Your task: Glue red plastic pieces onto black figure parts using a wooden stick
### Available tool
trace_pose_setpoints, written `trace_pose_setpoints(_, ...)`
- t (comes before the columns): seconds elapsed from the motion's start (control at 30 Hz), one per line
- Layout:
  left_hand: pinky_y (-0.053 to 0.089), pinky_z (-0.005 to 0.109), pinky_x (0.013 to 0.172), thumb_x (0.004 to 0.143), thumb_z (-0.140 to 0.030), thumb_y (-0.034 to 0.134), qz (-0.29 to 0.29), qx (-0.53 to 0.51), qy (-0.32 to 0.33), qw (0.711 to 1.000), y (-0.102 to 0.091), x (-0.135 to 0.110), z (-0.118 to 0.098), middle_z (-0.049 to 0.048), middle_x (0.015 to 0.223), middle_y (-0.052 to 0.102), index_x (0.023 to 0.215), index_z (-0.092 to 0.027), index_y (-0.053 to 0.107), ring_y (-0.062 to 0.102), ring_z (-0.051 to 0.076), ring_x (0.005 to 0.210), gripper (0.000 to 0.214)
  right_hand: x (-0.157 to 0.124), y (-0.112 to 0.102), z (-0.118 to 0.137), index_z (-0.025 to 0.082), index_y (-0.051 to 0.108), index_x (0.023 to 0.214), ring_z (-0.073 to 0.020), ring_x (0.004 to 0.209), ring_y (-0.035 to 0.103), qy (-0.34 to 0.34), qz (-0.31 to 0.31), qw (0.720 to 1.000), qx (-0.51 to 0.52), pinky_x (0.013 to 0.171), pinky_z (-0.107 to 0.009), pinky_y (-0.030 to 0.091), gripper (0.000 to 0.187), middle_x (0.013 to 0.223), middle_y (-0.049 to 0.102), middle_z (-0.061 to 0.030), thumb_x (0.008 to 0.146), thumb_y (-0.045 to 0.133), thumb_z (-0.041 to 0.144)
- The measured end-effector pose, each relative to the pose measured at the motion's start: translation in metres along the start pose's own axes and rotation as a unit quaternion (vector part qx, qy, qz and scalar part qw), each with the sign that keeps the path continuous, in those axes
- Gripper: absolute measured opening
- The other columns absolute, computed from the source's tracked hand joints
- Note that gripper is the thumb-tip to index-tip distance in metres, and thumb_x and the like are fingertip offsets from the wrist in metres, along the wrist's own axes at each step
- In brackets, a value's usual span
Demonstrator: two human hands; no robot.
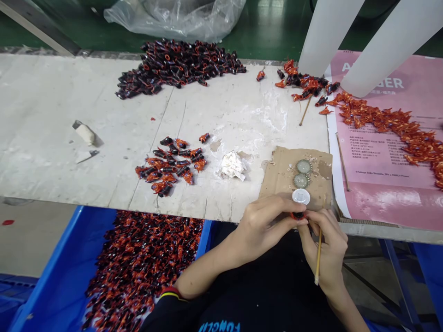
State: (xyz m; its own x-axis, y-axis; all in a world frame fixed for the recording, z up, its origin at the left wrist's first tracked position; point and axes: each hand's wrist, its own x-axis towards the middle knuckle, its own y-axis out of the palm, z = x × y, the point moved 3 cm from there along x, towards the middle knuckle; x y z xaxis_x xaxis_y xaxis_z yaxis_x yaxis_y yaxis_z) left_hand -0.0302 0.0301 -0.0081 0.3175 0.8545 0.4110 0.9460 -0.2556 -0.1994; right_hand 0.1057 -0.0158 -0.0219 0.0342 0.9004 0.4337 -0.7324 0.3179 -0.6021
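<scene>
My left hand is closed, pinching a small red-and-black plastic part at the table's front edge. My right hand is closed too, gripping a thin wooden stick that slants down past the fingers. Its fingertips meet the same part, which is mostly hidden by both hands. Just beyond lies a piece of cardboard, bearing a white round cap and two bottle caps with pale contents.
Finished-looking red-and-black pieces lie left of a crumpled tissue. Behind are a heap of black parts and orange parts on a pink sheet. White tubes reach down at right. A blue bin sits below the table.
</scene>
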Motion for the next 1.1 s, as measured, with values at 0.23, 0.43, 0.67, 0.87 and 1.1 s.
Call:
trace_pose_setpoints(0.23, 0.061, 0.023, 0.078, 0.083, -0.012, 0.070, -0.017, -0.020, 0.016, 1.000, 0.001, 0.000, 0.003, 0.0083, 0.088, 0.076, 0.091, -0.012, 0.067, 0.074, 0.017, 0.084, 0.008, 0.000, 0.000, 0.001, 0.020, 0.056, 0.088, -0.0099, 0.057, 0.036, -0.003, 0.002, 1.000, -0.003, 0.054, -0.025, 0.033, 0.010, 0.064, 0.039, 0.0057, 0.089, 0.061, 0.011)
trace_pose_setpoints(0.43, 0.061, 0.021, 0.075, 0.080, -0.010, 0.073, -0.023, -0.061, -0.004, 0.998, -0.001, 0.001, 0.002, 0.0069, 0.085, 0.075, 0.085, -0.012, 0.067, 0.074, 0.016, 0.081, 0.008, 0.002, -0.001, 0.002, 0.019, 0.056, 0.088, -0.0088, 0.056, 0.036, -0.015, -0.006, 1.000, 0.001, 0.054, -0.024, 0.034, 0.009, 0.064, 0.038, 0.0062, 0.090, 0.061, 0.011)
trace_pose_setpoints(0.67, 0.059, 0.019, 0.071, 0.074, -0.010, 0.079, -0.046, -0.165, -0.106, 0.979, 0.001, 0.001, 0.008, 0.0032, 0.079, 0.075, 0.080, -0.016, 0.071, 0.073, 0.014, 0.077, 0.011, 0.002, 0.000, 0.004, 0.020, 0.057, 0.091, -0.0091, 0.056, 0.037, -0.005, -0.003, 1.000, 0.000, 0.055, -0.024, 0.035, 0.006, 0.064, 0.036, 0.0062, 0.092, 0.058, 0.013)
trace_pose_setpoints(0.87, 0.059, 0.018, 0.077, 0.067, -0.003, 0.082, -0.064, -0.386, -0.164, 0.906, 0.005, 0.001, 0.015, -0.0021, 0.081, 0.077, 0.080, -0.020, 0.073, 0.073, 0.011, 0.081, 0.024, 0.006, -0.001, 0.007, 0.020, 0.052, 0.084, -0.0090, 0.059, 0.038, 0.009, -0.015, 0.999, 0.027, 0.056, -0.023, 0.034, 0.010, 0.066, 0.036, 0.0056, 0.091, 0.059, 0.018)
trace_pose_setpoints(1.1, 0.049, 0.022, 0.101, 0.071, -0.006, 0.082, -0.029, -0.451, -0.104, 0.886, 0.006, 0.002, 0.016, -0.0052, 0.087, 0.077, 0.089, -0.027, 0.074, 0.066, 0.009, 0.110, 0.028, 0.013, -0.002, 0.021, 0.019, 0.053, 0.097, -0.0111, 0.066, 0.049, -0.028, -0.002, 0.998, 0.062, 0.061, -0.025, 0.041, 0.004, 0.077, 0.052, 0.0017, 0.093, 0.055, 0.020)
